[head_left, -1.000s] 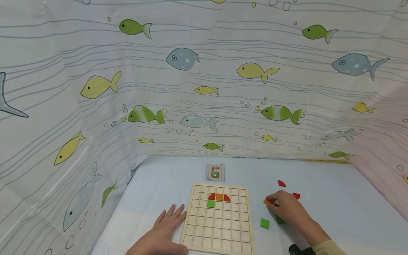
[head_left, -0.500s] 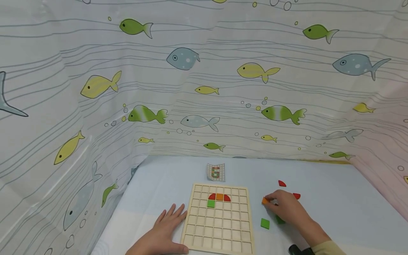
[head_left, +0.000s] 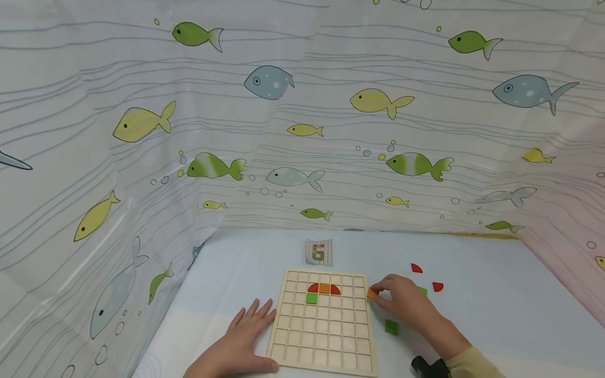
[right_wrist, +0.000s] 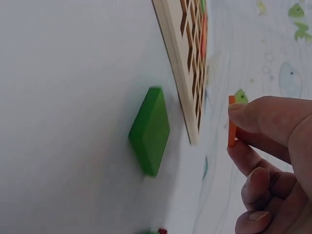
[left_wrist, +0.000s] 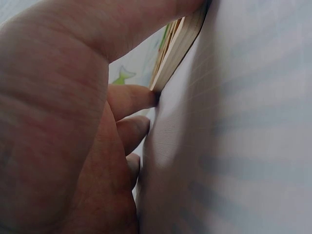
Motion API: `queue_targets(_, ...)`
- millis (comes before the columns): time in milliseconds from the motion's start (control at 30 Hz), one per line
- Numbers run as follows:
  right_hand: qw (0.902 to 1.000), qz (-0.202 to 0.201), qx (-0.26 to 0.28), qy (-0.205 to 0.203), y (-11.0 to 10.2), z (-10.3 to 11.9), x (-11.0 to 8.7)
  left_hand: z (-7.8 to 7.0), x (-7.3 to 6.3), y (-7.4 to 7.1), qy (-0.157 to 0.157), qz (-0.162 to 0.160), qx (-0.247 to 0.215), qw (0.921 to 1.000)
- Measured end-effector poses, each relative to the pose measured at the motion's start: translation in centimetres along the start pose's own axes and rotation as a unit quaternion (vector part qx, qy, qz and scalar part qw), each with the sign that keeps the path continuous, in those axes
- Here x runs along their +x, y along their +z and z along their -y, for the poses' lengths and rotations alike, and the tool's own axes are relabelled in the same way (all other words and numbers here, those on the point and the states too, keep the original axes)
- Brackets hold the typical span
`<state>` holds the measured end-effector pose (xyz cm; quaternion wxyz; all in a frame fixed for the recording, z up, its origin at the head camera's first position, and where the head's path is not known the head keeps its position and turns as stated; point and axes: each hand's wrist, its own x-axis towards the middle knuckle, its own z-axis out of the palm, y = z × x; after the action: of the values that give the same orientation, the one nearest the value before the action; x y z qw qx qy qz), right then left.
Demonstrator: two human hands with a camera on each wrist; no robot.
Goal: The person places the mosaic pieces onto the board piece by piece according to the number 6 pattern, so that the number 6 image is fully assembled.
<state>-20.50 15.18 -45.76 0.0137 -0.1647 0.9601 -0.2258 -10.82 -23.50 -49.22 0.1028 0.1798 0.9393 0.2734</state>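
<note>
My right hand (head_left: 407,300) pinches an orange square tile (right_wrist: 232,122) between thumb and fingers, just off the right edge of the wooden grid board (head_left: 326,331). On the board sit a red quarter-round tile (head_left: 313,287), an orange tile (head_left: 324,288), a second red quarter-round (head_left: 335,290) and a green square (head_left: 312,298) below the left one. My left hand (head_left: 241,338) lies with fingers spread at the board's left side, its thumb and a finger touching the edge. In the right wrist view a loose green square tile (right_wrist: 152,134) lies on the table near the board.
Two red quarter-rounds, one farther (head_left: 416,268) and one nearer (head_left: 438,287), lie right of the board. Another green tile (head_left: 423,290) is partly hidden behind my right hand. A small printed pattern card (head_left: 319,252) lies beyond the board. Fish-patterned cloth (head_left: 293,147) surrounds the table.
My right hand has lifted the orange tile and carried it left to the board's right edge, uncovering part of a green tile. My left hand stays at the board.
</note>
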Motion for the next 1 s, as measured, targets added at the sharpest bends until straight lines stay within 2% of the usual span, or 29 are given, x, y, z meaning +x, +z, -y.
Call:
queue_targets(567,0.9976,0.031,0.01,-0.061,1.9,3.8,1.1,0.5,0.4,0.1,-0.008,0.002,0.0,1.0)
queue_targets(867,0.9896,0.03,0.021,-0.139,3.0,5.0,1.7,0.4,0.5,0.0,-0.008,-0.005,0.004,0.9999)
queue_targets(1000,0.9865,0.039,0.023,-0.157,3.6,5.5,1.8,0.3,0.5,0.2,-0.011,-0.006,0.004,0.9999)
